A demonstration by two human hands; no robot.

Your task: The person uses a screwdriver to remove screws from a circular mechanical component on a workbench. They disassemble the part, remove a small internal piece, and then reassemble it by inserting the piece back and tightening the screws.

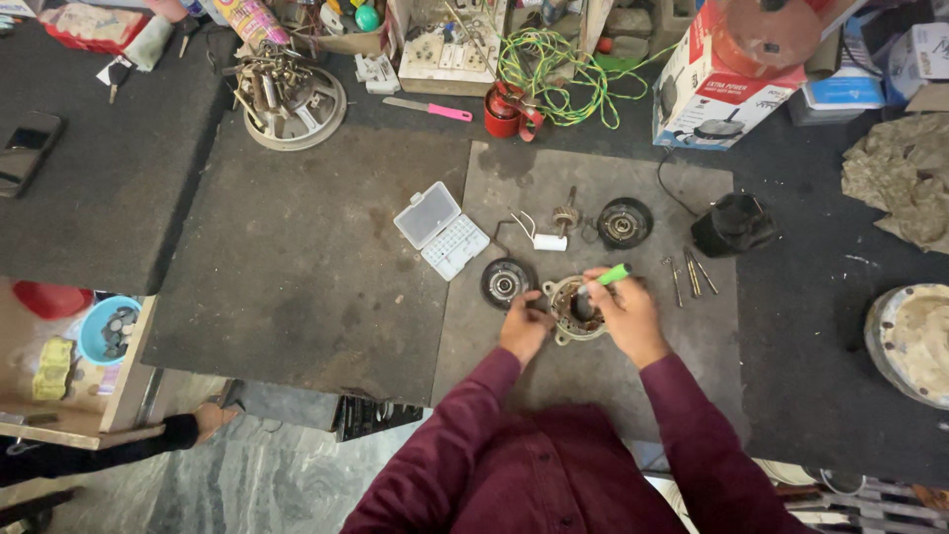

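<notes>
Fingers of the left hand [525, 326] are gripping the motor stator [573, 311] rim; the right hand [627, 314] is clasping a green-handled screwdriver [605, 279] over its centre.

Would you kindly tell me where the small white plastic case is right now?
In the head view, the open white case lies on the workbench left of centre, just left of the black round cover.

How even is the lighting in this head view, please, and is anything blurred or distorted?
Head view: light is soft and even, with no glare on the grey mat; the left hand, right hand and motor housing look sharp; wide-angle bending shows at the edges.
</notes>
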